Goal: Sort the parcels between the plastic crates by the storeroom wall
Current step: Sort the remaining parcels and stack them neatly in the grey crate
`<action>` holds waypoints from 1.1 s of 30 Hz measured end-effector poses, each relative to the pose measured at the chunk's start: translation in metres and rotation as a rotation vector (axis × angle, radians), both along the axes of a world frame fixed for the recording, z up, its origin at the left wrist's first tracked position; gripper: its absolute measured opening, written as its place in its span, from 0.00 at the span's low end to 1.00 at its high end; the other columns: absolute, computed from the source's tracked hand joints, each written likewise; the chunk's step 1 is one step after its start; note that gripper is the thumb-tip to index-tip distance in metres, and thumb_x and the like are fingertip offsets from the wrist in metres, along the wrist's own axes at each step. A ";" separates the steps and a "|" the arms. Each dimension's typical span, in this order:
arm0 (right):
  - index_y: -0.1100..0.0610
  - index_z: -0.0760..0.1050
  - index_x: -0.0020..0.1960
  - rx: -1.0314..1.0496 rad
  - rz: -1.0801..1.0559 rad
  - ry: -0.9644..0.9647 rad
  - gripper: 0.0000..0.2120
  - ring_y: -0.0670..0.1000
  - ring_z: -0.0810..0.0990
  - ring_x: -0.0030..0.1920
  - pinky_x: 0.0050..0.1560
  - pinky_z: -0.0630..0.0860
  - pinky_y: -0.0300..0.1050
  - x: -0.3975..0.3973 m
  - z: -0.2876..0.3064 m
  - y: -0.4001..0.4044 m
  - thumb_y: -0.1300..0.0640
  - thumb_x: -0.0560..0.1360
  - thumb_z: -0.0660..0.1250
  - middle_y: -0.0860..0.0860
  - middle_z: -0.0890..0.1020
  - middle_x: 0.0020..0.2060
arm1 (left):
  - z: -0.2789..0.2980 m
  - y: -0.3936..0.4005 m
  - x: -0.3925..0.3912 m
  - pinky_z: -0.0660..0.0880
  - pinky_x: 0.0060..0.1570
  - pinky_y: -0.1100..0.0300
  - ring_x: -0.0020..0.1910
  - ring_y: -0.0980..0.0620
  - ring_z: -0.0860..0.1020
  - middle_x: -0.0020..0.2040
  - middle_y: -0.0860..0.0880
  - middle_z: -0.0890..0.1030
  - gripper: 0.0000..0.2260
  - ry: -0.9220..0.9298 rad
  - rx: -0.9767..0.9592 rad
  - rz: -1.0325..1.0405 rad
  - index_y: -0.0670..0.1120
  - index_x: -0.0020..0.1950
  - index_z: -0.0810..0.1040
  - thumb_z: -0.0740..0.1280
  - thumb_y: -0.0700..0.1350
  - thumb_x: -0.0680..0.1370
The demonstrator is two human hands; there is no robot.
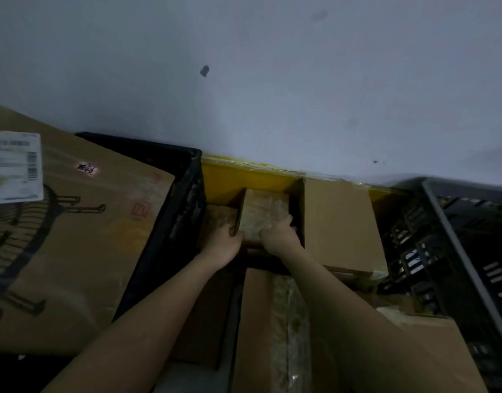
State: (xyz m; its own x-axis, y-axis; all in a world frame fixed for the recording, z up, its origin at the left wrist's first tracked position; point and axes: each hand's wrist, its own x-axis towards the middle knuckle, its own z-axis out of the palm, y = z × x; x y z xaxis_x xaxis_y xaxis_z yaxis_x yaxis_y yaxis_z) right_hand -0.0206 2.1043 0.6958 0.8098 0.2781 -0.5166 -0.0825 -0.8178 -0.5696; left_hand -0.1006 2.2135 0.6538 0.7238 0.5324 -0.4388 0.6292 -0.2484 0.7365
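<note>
Both hands, the left hand [225, 239] and the right hand [278, 235], hold a small taped box [262, 212] by its near corners. It sits low in the yellow crate [230, 177] by the wall [272, 80]. It looks stiff and light, but the tape may be slippery, so the side edges seem best to hold.

This is a dim storeroom or parcel-sorting corner, not a living space. Plastic crates stand in a row against a bare, scuffed pale wall [272, 80]: a black crate [170, 211], a yellow crate [244, 177] and a slatted grey crate [448, 251], all packed close together. Plain taped cardboard boxes [337, 222] fill them, and a large printed carton [74, 236] carries a white shipping label [14, 168] with barcodes.
</note>
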 end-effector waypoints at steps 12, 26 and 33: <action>0.58 0.54 0.78 0.210 -0.108 -0.101 0.29 0.62 0.68 0.69 0.66 0.71 0.61 -0.007 0.012 -0.001 0.51 0.81 0.59 0.57 0.63 0.74 | 0.021 0.009 -0.001 0.70 0.55 0.52 0.57 0.50 0.74 0.63 0.50 0.74 0.22 -0.152 -0.139 0.232 0.51 0.67 0.72 0.56 0.64 0.80; 0.48 0.58 0.74 0.737 -0.298 0.108 0.39 0.53 0.75 0.56 0.61 0.75 0.62 -0.042 0.076 -0.017 0.35 0.70 0.69 0.50 0.72 0.60 | 0.097 0.008 -0.034 0.80 0.33 0.51 0.49 0.48 0.80 0.52 0.48 0.79 0.08 -0.558 -0.476 0.463 0.56 0.53 0.72 0.63 0.56 0.77; 0.51 0.64 0.71 0.695 -0.151 -0.363 0.39 0.52 0.75 0.61 0.58 0.79 0.53 -0.066 0.092 -0.033 0.47 0.66 0.77 0.53 0.72 0.64 | 0.138 0.007 -0.051 0.75 0.54 0.46 0.48 0.56 0.73 0.52 0.56 0.74 0.23 -0.403 -0.310 0.271 0.53 0.69 0.69 0.68 0.57 0.77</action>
